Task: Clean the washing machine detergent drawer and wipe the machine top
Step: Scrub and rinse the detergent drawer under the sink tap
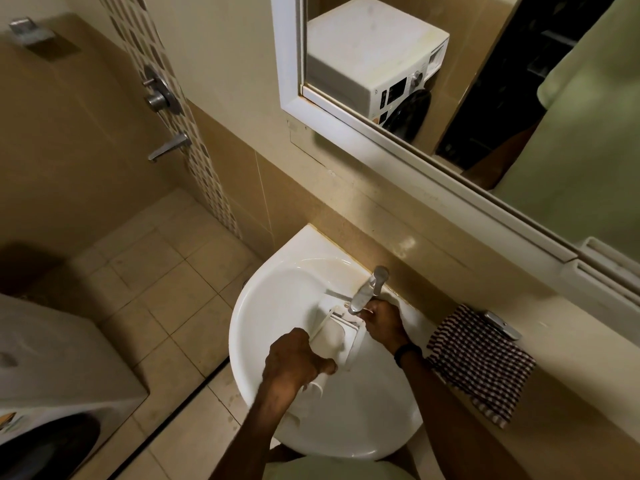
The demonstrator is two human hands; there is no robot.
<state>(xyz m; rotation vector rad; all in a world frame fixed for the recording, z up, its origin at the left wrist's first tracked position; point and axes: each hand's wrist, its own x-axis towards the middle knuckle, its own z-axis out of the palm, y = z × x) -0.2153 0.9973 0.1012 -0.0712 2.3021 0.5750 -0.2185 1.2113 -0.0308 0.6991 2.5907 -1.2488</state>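
Observation:
The white detergent drawer (337, 332) lies inside the white sink (277, 292), one end under the chrome tap (369, 289). My left hand (294, 362) grips the drawer's near end, fingers curled round it. My right hand (382, 322) holds the far end of the drawer right below the tap spout; its fingertips are hidden. The washing machine (45, 368) stands at the lower left, its top bare. A checked cloth (481, 362) hangs over the ledge to the right of the sink.
A mirror (450, 98) above the ledge reflects the washing machine and a person in a green shirt. Shower fittings (161, 95) sit on the left wall. Tiled floor (156, 289) lies between sink and machine. A small metal object (502, 323) rests on the ledge behind the cloth.

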